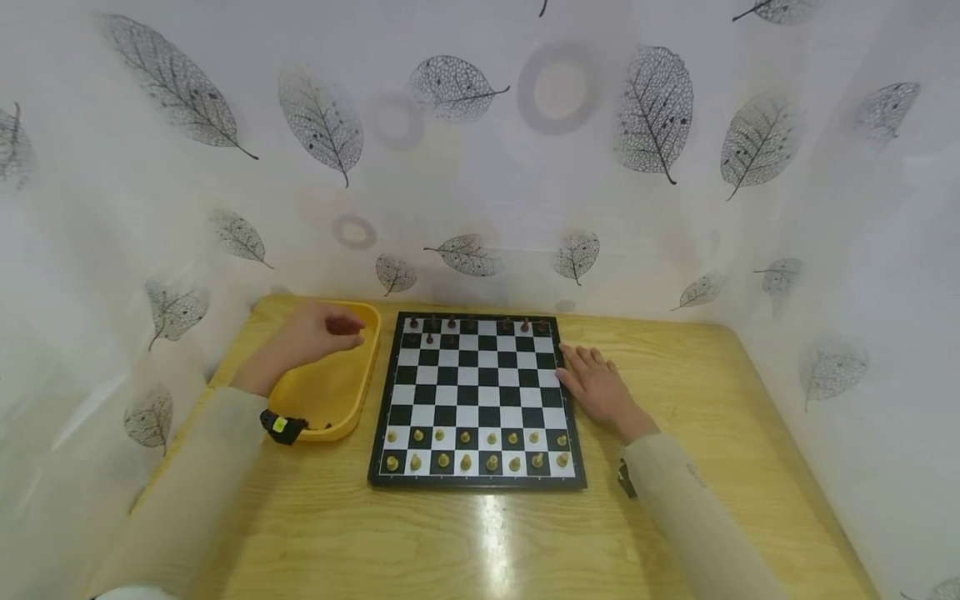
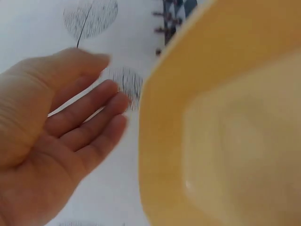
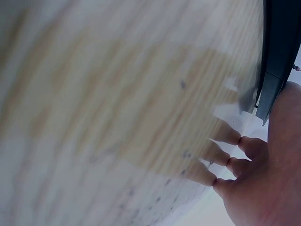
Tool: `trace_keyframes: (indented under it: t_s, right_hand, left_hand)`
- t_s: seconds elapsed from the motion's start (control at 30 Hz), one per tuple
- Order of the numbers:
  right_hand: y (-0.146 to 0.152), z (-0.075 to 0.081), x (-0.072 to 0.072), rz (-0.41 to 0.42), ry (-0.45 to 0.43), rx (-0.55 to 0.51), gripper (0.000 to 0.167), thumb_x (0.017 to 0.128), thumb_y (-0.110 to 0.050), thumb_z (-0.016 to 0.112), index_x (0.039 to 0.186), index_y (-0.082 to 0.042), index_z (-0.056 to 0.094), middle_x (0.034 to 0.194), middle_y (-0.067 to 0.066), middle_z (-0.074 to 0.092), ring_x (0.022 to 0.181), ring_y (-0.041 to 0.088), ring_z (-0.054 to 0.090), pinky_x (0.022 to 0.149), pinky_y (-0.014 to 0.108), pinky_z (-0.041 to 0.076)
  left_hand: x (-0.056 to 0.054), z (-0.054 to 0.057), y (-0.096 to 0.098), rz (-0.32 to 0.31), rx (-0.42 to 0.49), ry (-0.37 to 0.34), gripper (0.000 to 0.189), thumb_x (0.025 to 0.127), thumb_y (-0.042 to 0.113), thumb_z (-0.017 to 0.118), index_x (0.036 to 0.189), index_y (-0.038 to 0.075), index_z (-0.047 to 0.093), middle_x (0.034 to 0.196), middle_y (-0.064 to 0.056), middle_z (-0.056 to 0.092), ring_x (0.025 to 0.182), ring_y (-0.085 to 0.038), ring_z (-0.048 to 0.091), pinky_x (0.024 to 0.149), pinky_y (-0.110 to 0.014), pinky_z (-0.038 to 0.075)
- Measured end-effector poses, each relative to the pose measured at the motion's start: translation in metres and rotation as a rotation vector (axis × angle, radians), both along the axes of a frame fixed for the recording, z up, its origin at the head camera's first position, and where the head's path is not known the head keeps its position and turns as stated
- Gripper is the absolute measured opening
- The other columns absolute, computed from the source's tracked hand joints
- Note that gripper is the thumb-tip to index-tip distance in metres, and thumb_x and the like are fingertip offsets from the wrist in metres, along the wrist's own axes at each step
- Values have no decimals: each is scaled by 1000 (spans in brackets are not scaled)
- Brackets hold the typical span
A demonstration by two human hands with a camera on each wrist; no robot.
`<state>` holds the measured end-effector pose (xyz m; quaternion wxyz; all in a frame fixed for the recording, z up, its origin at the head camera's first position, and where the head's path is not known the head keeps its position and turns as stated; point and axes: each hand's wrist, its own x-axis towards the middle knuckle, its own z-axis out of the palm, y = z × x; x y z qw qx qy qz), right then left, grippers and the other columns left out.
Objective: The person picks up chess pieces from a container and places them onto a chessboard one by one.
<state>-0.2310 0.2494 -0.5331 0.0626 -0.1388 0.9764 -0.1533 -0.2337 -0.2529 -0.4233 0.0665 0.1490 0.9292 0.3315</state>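
My left hand (image 1: 324,332) hovers over the yellow tray (image 1: 371,367), its fingers loosely bent and the tips apart. In the left wrist view, no piece shows between the thumb and fingers of this hand (image 2: 61,113). My right hand (image 1: 600,387) rests at the right edge of the chessboard (image 1: 478,400), with the thumb against the board's edge. Dark red chess pieces (image 1: 452,322) stand along the far row, with a gap in it, and a few stand at the left of the second row. Gold chess pieces (image 1: 466,461) fill the two near rows.
Small dark pieces (image 1: 327,427) lie at the near end of the tray, partly hidden by the left wrist camera (image 1: 283,426). A curtain with leaf prints (image 1: 480,167) hangs behind and beside the wooden table (image 1: 420,542).
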Motion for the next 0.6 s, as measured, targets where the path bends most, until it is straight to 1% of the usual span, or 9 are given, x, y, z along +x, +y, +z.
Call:
trace_keyframes:
  t_s: [0.13, 0.23, 0.3, 0.37, 0.47, 0.6]
  right_hand:
    - [-1, 1, 1, -2, -7, 12, 69, 112, -57, 27, 169, -19, 23, 172, 23, 27, 159, 52, 19, 127, 70, 14]
    - [-1, 3, 0, 2, -14, 33, 68, 113, -56, 26, 170, -18, 22, 172, 24, 26, 159, 52, 19, 126, 70, 15]
    - [-2, 5, 0, 7, -27, 48, 68, 113, -55, 26, 170, -18, 21, 172, 24, 25, 158, 52, 19, 126, 70, 16]
    - [-3, 6, 0, 12, -39, 63, 67, 114, -53, 26, 170, -16, 20, 172, 25, 25, 158, 53, 19, 126, 71, 16]
    - [-3, 7, 0, 7, -50, 71, 66, 114, -52, 25, 170, -16, 19, 172, 25, 24, 158, 53, 19, 127, 70, 16]
    - [-3, 5, 0, 11, -36, 78, 66, 114, -51, 25, 170, -16, 20, 171, 25, 26, 158, 53, 20, 126, 71, 17]
  left_hand:
    - [18, -3, -27, -48, -44, -66, 34, 94, 18, 81, 121, -2, 75, 114, -17, 79, 103, -31, 75, 91, -46, 62]
    - [31, -6, -42, -73, -59, -148, 37, 92, 19, 83, 121, -2, 75, 115, -17, 78, 103, -27, 75, 89, -39, 63]
    - [37, -8, -49, -91, -58, -195, 37, 91, 19, 83, 122, -2, 74, 115, -17, 78, 102, -25, 76, 88, -35, 63]
    - [41, -10, -53, -114, -55, -241, 38, 92, 18, 82, 122, -2, 74, 114, -16, 78, 102, -25, 75, 88, -34, 63]
    - [45, -14, -57, -150, -87, -298, 37, 90, 17, 83, 122, -1, 74, 110, -12, 79, 100, -23, 74, 87, -34, 62]
    - [50, -20, -58, -154, -147, -416, 42, 86, 16, 87, 123, 3, 73, 109, -6, 77, 100, -18, 69, 86, -34, 60]
